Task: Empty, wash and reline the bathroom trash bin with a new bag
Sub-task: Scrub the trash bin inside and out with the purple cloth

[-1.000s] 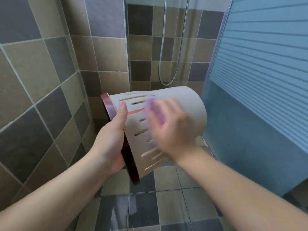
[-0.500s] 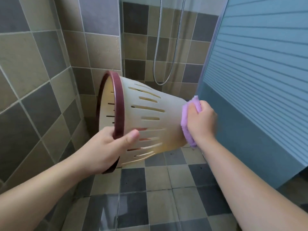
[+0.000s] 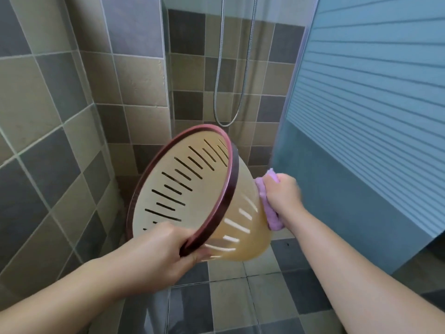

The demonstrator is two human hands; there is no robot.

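While left hand [image 3: 154, 251] grips bin [image 3: 192, 189] rim, right hand [image 3: 283, 196] presses clutched cloth [image 3: 271, 213] against base.

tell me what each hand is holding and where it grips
The left hand grips the bin by its dark red rim; the right hand holds a purple cloth against the bin's outer base.

Left hand [image 3: 156, 251] grips tilted bin [image 3: 190, 189] rim; right hand [image 3: 283, 196] presses purple cloth [image 3: 271, 213] against bin base.
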